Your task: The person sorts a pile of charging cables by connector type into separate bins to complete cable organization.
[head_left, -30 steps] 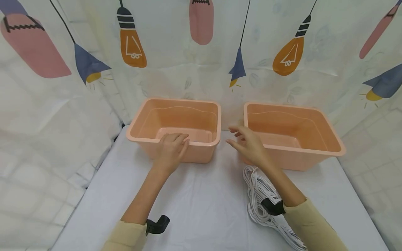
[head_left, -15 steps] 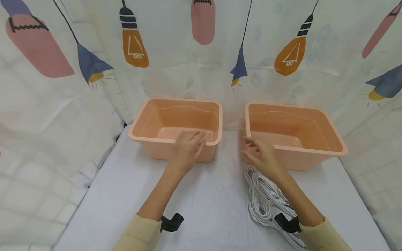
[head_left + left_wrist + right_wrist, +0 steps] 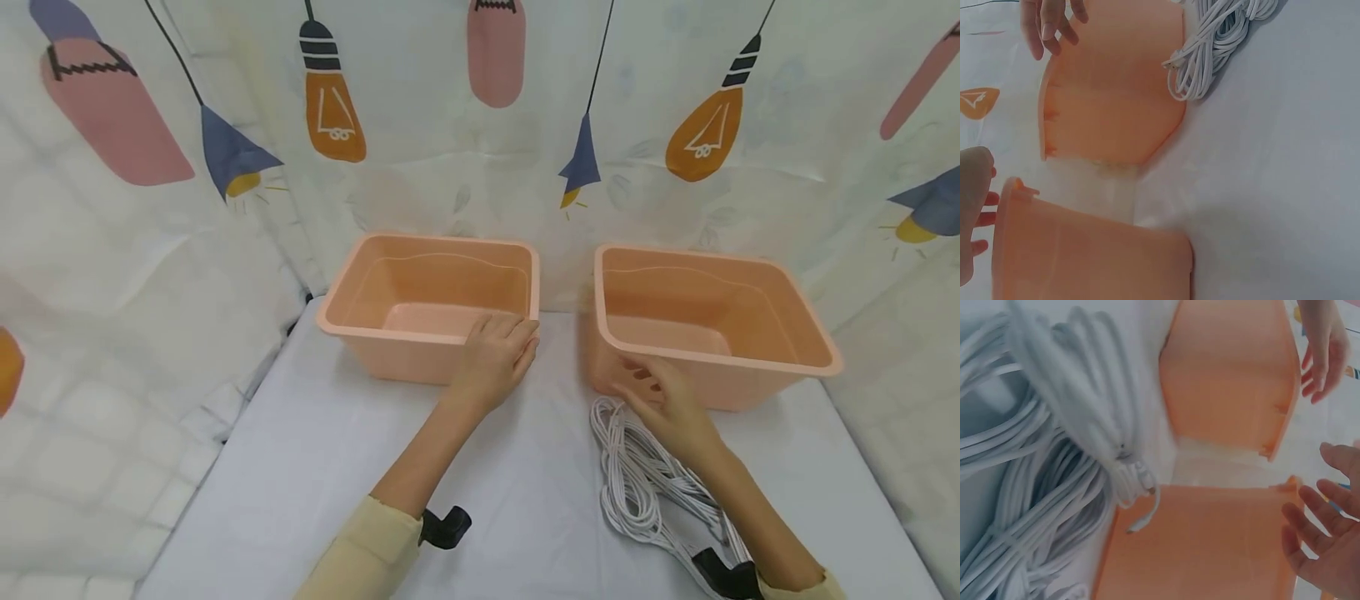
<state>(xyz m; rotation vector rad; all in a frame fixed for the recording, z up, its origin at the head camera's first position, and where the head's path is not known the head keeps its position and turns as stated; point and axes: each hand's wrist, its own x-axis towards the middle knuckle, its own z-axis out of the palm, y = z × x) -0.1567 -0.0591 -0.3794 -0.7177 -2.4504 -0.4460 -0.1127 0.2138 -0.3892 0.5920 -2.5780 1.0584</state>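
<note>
"So, in the head view, the left hand (image 3: 495,354) is at the near right corner of the left bin (image 3: 405,358), and the right hand (image 3: 675,408) is before the near wall of the right bin (image 3: 750,382). Any grip?"

"Nothing clamped! The right wrist view has the right hand's fingers spread apart, just beside the rim."

"And the left?"

"Loose as well. The head view makes it look laid over the rim, yet the right wrist view catches its fingers hanging slightly bent beside it. Whether one touches, I can't tell."

"Where's the white cable bundle (image 3: 630,492)?"

"On the white table (image 3: 525,517), just in front of the right bin's near left corner, running nearer and rightward. And look, the right wrist view picks out a loose cable end (image 3: 1141,524) that's hard to find from the head!"

"Bins upright?"

"Both, side by side with a gap between. Only the head view sees inside; the wrist views get outer walls."
</note>
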